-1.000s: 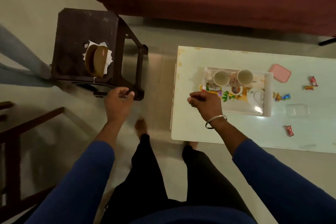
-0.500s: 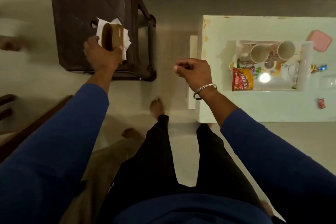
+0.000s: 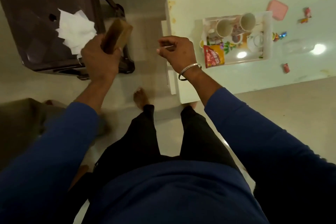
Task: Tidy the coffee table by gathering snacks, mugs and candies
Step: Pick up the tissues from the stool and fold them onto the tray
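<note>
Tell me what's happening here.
A person is tidying up. The left hand grips a brown holder above the dark stool, where white napkins lie. The right hand hangs loosely curled, holding nothing. On the coffee table, a tray holds two mugs and a snack packet; wrapped candies lie scattered.

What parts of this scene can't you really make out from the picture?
- Head view: the brown holder in the left hand is blurred; its contents are unclear.
- Whether the right hand pinches something: the curled fingers hide it.
- Print on the red snack packet in the tray: too small.
- Candies on the coffee table: too small to identify.
- The dark stool: cut off by the top and left edges.
</note>
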